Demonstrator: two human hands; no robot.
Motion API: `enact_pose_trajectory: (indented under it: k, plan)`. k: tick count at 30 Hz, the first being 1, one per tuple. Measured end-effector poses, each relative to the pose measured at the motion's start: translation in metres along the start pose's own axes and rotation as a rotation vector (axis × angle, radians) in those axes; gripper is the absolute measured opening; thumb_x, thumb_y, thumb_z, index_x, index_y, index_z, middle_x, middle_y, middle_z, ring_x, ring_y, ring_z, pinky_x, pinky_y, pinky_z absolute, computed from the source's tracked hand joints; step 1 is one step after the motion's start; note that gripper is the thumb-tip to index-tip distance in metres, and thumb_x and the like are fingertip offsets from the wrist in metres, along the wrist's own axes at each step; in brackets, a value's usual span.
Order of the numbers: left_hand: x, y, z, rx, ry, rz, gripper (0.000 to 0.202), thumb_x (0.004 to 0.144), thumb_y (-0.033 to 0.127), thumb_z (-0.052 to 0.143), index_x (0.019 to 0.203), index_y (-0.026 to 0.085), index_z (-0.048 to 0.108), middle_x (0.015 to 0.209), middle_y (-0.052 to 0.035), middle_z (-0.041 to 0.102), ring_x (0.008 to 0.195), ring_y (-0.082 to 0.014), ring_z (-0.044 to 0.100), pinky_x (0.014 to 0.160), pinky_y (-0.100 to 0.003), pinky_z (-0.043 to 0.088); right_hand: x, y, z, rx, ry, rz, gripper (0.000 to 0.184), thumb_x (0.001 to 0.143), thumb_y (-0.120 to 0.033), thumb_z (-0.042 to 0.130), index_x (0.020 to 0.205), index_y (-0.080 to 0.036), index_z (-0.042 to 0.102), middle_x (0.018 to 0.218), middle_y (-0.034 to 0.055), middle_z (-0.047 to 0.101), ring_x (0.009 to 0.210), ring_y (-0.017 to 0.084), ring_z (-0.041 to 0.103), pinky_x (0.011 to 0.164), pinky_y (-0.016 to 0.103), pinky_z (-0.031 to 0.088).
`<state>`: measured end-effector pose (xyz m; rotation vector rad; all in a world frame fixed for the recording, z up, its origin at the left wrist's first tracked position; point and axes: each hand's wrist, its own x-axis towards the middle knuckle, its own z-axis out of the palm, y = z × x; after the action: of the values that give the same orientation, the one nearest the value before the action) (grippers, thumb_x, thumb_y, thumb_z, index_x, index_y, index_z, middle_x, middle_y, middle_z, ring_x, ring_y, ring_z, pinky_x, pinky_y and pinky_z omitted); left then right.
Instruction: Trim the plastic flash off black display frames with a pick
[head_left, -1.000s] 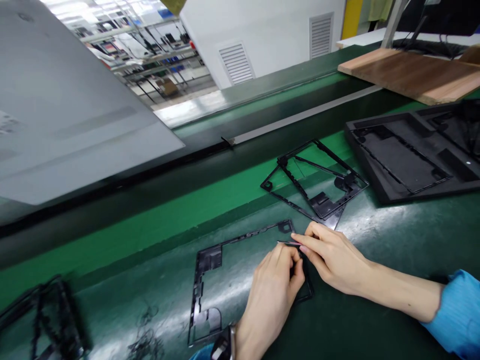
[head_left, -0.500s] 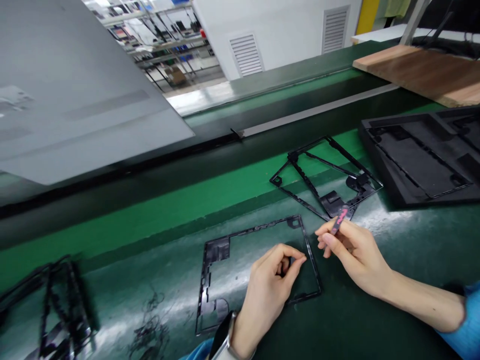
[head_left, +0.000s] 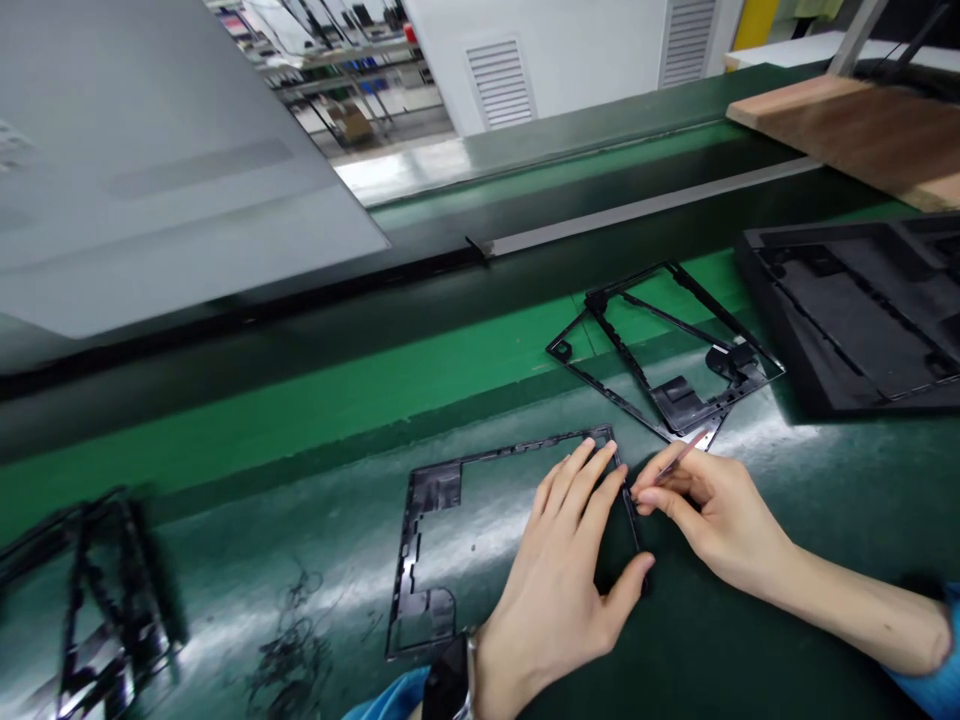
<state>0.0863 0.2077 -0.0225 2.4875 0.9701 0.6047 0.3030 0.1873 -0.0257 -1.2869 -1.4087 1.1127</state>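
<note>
A thin black plastic frame (head_left: 420,540) lies flat on the dark green mat in front of me. My left hand (head_left: 570,580) rests on its right side, fingers stretched out flat and pressing down near the upper right corner. My right hand (head_left: 712,510) is just beside that edge, its fingers pinched on a slim blade-like tool (head_left: 679,458) with a pinkish handle, the tip at the frame's right edge.
A second black frame (head_left: 667,360) lies further back on the right. A black foam tray (head_left: 862,320) sits at far right, a wooden board (head_left: 862,130) behind it. More black frames (head_left: 97,600) lie at far left, with plastic shavings (head_left: 292,650) nearby. A grey panel (head_left: 150,170) overhangs the back left.
My left hand has opened from a pinch and laid its fingers flat on the frame. My right hand brought the tool back down to the frame's right edge.
</note>
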Motion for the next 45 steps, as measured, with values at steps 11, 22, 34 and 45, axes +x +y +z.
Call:
enact_pose_trajectory:
  k: [11, 22, 34, 45]
  plan:
    - [-0.0009, -0.0018, 0.005, 0.062, -0.037, 0.025, 0.069, 0.1, 0.034, 0.067, 0.16, 0.015, 0.04, 0.173, -0.0187, 0.038, 0.163, -0.0373, 0.032, 0.128, -0.064, 0.037, 0.0, -0.0015, 0.0013, -0.036, -0.02, -0.039, 0.012, 0.101, -0.016, 0.059, 0.092, -0.021, 0.065, 0.094, 0.0031, 0.074, 0.075, 0.016, 0.078, 0.074, 0.029, 0.066]
    - [0.0009, -0.0017, 0.0045, 0.087, -0.035, 0.033, 0.067, 0.1, 0.034, 0.066, 0.16, 0.016, 0.04, 0.172, -0.0185, 0.04, 0.163, -0.0375, 0.032, 0.127, -0.064, 0.039, 0.0005, -0.0016, 0.0019, -0.071, -0.023, -0.06, 0.015, 0.1, -0.013, 0.055, 0.092, -0.022, 0.064, 0.093, 0.0027, 0.074, 0.074, 0.016, 0.078, 0.071, 0.028, 0.065]
    - [0.0016, -0.0017, 0.0046, 0.113, -0.026, 0.05, 0.066, 0.101, 0.035, 0.064, 0.158, 0.014, 0.04, 0.171, -0.0202, 0.041, 0.162, -0.0376, 0.034, 0.126, -0.064, 0.04, -0.0013, 0.0001, 0.0033, -0.092, -0.005, -0.062, 0.014, 0.1, -0.013, 0.054, 0.092, -0.022, 0.062, 0.091, 0.0033, 0.076, 0.075, 0.017, 0.079, 0.072, 0.03, 0.065]
    - [0.0022, -0.0008, 0.0039, 0.096, -0.023, 0.046, 0.067, 0.1, 0.033, 0.065, 0.159, 0.015, 0.04, 0.171, -0.0197, 0.041, 0.161, -0.0385, 0.035, 0.125, -0.064, 0.041, -0.0015, -0.002, 0.0039, -0.11, -0.006, -0.072, 0.015, 0.101, -0.014, 0.053, 0.092, -0.022, 0.061, 0.093, 0.0044, 0.074, 0.074, 0.018, 0.078, 0.071, 0.032, 0.066]
